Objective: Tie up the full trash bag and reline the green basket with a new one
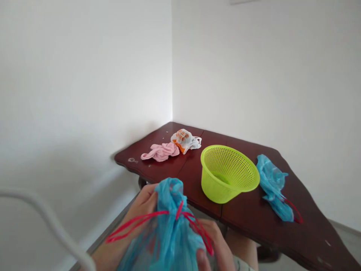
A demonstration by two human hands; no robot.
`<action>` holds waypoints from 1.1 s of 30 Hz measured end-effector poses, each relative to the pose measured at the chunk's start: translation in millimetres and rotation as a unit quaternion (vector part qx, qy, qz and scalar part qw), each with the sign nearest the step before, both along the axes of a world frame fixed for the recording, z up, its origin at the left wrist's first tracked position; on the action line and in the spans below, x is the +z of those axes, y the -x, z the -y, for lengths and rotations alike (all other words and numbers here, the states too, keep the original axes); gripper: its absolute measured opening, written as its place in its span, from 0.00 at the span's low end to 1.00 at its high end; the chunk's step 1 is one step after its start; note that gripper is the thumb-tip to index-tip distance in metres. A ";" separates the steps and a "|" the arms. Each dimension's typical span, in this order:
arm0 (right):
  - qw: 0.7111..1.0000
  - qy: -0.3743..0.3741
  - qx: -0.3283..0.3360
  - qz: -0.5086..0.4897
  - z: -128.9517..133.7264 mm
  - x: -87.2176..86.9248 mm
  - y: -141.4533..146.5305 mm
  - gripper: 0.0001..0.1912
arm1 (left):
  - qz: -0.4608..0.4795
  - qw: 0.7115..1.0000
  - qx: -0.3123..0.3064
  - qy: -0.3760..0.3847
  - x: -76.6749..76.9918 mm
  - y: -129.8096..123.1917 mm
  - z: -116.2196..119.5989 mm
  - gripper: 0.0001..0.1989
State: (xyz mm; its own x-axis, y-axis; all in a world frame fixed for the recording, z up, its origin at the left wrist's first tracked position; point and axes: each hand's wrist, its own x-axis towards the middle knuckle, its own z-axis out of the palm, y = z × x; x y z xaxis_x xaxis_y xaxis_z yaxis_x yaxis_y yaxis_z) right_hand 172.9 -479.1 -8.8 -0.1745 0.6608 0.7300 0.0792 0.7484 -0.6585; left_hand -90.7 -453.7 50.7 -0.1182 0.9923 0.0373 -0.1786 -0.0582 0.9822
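Blue bag (171, 235) is held at six o'clock, neck (170, 194) gripped by the left hand (143, 206), side by the right hand (217, 237). Looks like the red tie (179, 210) is being sorted; next, a steady neck and pinched tie seem needed.

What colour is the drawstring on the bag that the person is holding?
Red: in the head view, the drawstring stands out against the blue bag.
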 end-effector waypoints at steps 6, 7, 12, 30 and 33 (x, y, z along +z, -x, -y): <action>0.985 0.169 -0.009 -0.037 4.8 3.3 35.7 0.10 | 0.060 0.991 -0.114 0.033 -17.7 -47.1 4.1 0.24; 0.980 0.193 -0.009 -0.044 3.2 1.6 33.2 0.10 | 0.062 0.990 -0.121 0.040 -19.0 -47.1 1.8 0.24; 0.961 0.258 -0.057 -0.081 -1.9 0.3 8.3 0.16 | -0.065 0.992 -0.106 -0.018 -20.9 -23.2 -8.2 0.17; 0.886 0.452 0.067 -0.075 -10.1 -4.0 -56.8 0.29 | -0.225 0.921 -0.260 -0.183 -33.2 -48.4 -25.6 0.20; 0.799 0.545 0.193 -0.164 -11.5 -1.1 -62.3 0.44 | -0.173 0.941 -0.265 -0.120 -41.2 -52.9 -26.5 0.20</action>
State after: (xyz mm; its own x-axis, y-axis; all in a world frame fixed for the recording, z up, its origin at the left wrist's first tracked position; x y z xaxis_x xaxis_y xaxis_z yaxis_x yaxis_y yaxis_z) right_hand 235.2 -467.6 -9.9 -0.4363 0.8783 -0.1952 -0.3291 -0.3578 -0.8739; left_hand -37.8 -427.2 9.5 0.4518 0.8665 0.2123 0.0831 -0.2778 0.9570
